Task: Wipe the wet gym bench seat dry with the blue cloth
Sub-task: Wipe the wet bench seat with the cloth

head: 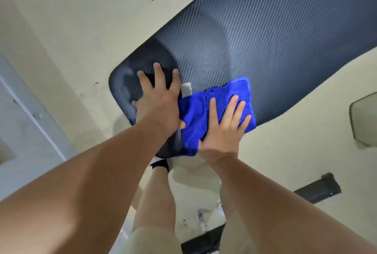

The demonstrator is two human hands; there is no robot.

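The black gym bench seat (pixel 255 35) with a ribbed carbon-weave surface stretches from the centre to the upper right. A crumpled blue cloth (pixel 206 109) lies on its near end. My right hand (pixel 224 127) presses flat on the cloth, fingers spread. My left hand (pixel 159 98) rests flat on the bare seat just left of the cloth, fingers apart, its thumb side touching the cloth's edge. A small white label (pixel 186 88) shows between my hands. Faint droplets glint on the seat beyond the cloth.
Beige floor (pixel 81 19) surrounds the bench. A black bench foot (pixel 320 188) lies at the lower right, and a clear plate-like object (pixel 365 121) sits at the right edge. My legs and a black sock stand below the seat. A grey wall base runs along the left.
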